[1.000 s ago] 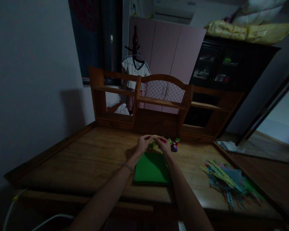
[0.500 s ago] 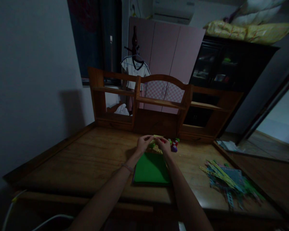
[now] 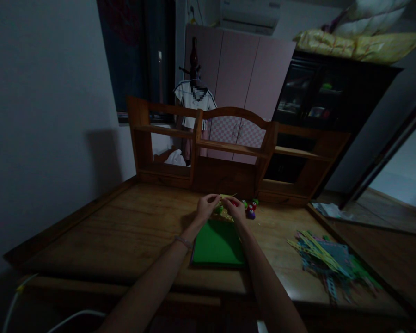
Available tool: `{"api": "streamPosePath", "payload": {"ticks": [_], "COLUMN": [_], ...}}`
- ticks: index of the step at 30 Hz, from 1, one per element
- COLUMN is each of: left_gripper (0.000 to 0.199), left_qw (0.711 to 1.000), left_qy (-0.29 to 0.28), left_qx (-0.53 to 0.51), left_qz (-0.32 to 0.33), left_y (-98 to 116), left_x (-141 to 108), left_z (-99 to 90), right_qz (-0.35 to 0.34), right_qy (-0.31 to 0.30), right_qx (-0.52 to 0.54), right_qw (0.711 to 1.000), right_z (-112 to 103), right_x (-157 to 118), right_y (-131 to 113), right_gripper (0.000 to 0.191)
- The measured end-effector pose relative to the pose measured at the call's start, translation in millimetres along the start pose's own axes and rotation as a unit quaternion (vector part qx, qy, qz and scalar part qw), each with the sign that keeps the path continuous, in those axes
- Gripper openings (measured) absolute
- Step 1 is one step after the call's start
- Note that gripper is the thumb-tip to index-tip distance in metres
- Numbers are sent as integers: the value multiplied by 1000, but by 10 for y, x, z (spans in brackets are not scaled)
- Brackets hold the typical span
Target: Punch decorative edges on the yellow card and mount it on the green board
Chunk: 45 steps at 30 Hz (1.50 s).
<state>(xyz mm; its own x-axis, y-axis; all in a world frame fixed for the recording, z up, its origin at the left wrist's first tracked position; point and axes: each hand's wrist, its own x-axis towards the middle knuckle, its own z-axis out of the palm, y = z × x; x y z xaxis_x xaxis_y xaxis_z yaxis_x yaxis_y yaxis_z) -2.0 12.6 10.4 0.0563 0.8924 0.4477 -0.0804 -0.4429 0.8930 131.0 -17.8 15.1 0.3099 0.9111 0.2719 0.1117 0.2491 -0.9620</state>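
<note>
My left hand (image 3: 206,206) and my right hand (image 3: 236,209) are close together above the far edge of a green flat board (image 3: 218,245). Both have their fingertips pinched around a thin yellow strip (image 3: 225,196), mostly covered by the fingers. Below the fingers, between the hands, is a yellow piece with small holes (image 3: 226,215). A small green object (image 3: 218,209) sits beside my left fingers, and a red one (image 3: 234,203) shows by my right fingers, partly hidden. Small red, green and purple toys with round eyes (image 3: 251,214) stand just right of my right hand.
A pile of yellow strips and blue and green flat pieces (image 3: 327,259) lies on the wooden desk (image 3: 125,231) at the right. A wooden shelf unit (image 3: 229,175) borders the desk's back. White cables (image 3: 76,313) hang by the front left edge.
The hands stay almost in place, with slight finger movement. The thin yellow strip between them is tilted differently, its far end now pointing up to the right.
</note>
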Motion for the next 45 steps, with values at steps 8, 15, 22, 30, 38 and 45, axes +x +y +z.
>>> {"api": "streamPosePath", "payload": {"ticks": [8, 15, 22, 30, 38, 45], "left_gripper": [33, 31, 27, 25, 27, 27], "left_qw": [999, 999, 999, 995, 996, 997], "left_qy": [43, 39, -3, -24, -34, -16], "left_qx": [4, 9, 46, 79, 66, 58], "left_qz": [-4, -4, 25, 49, 49, 38], "left_y": [-34, -41, -16, -9, -71, -62], "left_x": [22, 30, -26, -67, -41, -36], "left_z": [-8, -10, 23, 32, 31, 34], "right_qz": [19, -53, -129, -118, -123, -111], "right_qy": [133, 166, 41, 37, 34, 32], "right_qx": [-5, -82, -84, -109, -106, -96], "right_qw": [991, 981, 987, 986, 986, 989], "right_z": [-154, -181, -60, -52, -63, -44], "right_x": [18, 12, -75, -69, -37, -53], "right_y": [15, 15, -86, -68, -31, -68], "right_gripper": [27, 27, 47, 30, 31, 30]}}
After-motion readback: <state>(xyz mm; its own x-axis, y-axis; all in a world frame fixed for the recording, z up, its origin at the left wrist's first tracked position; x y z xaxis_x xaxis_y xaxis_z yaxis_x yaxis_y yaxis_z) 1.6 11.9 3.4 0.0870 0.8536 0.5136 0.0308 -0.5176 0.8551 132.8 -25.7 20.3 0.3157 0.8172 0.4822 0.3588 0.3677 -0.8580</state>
